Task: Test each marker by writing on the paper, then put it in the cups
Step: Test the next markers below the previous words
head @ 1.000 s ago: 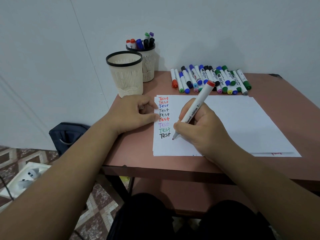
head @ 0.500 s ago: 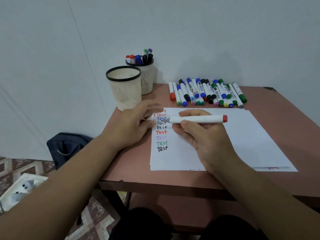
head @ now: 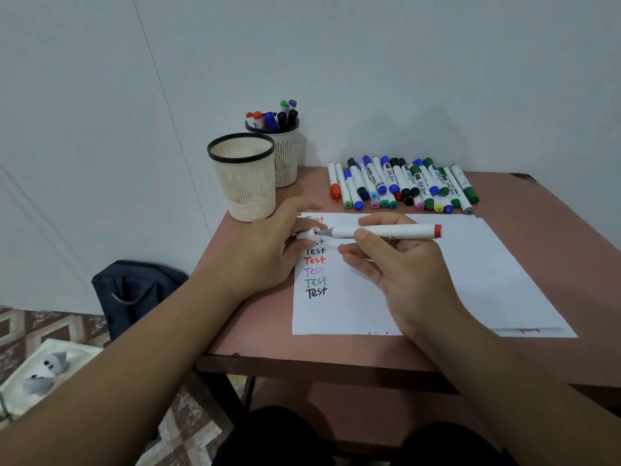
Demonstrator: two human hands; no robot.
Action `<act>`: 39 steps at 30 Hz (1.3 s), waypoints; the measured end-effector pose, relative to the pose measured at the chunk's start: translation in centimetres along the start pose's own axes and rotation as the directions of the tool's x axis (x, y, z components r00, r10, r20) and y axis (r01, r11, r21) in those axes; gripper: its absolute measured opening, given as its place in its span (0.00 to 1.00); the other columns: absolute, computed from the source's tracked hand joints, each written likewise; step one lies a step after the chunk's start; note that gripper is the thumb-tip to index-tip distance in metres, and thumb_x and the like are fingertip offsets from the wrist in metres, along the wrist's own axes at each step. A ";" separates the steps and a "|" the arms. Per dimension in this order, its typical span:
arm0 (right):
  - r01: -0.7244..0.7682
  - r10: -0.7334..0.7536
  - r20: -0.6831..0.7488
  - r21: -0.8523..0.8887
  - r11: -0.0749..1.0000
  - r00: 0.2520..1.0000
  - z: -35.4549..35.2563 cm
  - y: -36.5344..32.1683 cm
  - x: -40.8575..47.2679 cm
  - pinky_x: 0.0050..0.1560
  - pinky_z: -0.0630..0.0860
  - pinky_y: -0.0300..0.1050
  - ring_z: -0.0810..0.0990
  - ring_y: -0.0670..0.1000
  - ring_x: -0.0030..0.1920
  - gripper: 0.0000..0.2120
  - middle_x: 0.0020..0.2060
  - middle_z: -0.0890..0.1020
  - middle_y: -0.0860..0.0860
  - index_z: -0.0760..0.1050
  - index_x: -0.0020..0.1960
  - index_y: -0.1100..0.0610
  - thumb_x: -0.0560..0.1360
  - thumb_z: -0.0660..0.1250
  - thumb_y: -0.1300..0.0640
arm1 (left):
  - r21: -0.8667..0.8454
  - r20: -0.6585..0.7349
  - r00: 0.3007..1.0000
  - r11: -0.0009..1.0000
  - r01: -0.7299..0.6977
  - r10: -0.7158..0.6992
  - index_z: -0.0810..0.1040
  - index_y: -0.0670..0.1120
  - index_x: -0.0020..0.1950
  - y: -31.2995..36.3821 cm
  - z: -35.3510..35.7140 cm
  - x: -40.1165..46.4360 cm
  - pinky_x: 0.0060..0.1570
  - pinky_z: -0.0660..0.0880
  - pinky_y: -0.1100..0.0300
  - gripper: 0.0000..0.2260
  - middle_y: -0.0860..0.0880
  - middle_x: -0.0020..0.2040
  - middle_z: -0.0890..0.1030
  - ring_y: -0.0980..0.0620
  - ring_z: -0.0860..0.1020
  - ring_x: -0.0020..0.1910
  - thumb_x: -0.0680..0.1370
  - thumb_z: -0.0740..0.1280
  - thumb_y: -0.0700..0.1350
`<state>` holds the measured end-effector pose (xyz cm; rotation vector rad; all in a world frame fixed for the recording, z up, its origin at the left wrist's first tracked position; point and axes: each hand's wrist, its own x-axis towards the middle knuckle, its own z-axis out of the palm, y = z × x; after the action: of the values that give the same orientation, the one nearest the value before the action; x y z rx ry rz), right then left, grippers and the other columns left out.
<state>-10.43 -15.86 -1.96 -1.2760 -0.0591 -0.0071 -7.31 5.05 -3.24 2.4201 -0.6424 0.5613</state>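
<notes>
I see the right hand [head: 400, 264] pinching the marker [head: 386, 231] level over the paper [head: 470, 280], its tip at the cap [head: 307, 234] gripped in left hand [head: 268, 250] fingers.

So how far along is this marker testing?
Done: several "Test" lines on the paper, and a handful of markers standing in the back cup. In hand: the right hand holds a marker level, tip at the cap in the left hand. Left: the row of markers by the wall; the front cup looks empty.
</notes>
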 end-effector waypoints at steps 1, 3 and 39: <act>-0.008 0.008 0.011 -0.020 1.000 1.000 0.0 0.1 0.0 0.51 0.84 0.47 0.88 0.57 0.48 0.06 0.48 0.87 0.59 0.82 0.52 0.57 0.78 0.70 0.66 | 0.040 -0.008 0.999 0.999 -0.031 0.031 0.69 0.49 0.70 0.0 0.0 0.0 0.49 0.69 0.75 0.21 0.57 0.58 0.83 0.67 0.76 0.49 0.79 0.70 0.40; -0.013 0.016 0.046 -0.068 0.998 0.999 0.0 0.2 0.0 0.51 0.84 0.47 0.88 0.57 0.48 0.06 0.46 0.87 0.59 0.83 0.52 0.57 0.78 0.71 0.65 | 0.127 -0.007 0.992 0.984 -0.122 0.124 0.71 0.49 0.69 0.1 -0.1 -0.1 0.51 0.67 0.78 0.22 0.54 0.56 0.84 0.60 0.76 0.49 0.77 0.72 0.39; 0.297 -0.478 0.480 -0.863 -0.410 0.736 -2.8 0.5 -0.2 0.38 0.65 0.48 0.77 0.56 0.39 0.15 0.40 0.82 0.53 0.86 0.52 0.55 0.67 0.82 0.56 | 0.040 0.135 0.986 0.993 -0.108 0.102 0.75 0.51 0.67 1.7 0.1 0.9 0.48 0.65 0.77 0.19 0.65 0.51 0.75 0.73 0.71 0.50 0.77 0.73 0.47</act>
<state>-10.51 -18.42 -3.30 -2.9273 -0.5658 -1.0998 -7.50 3.47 -2.11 2.4945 -0.8259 0.4644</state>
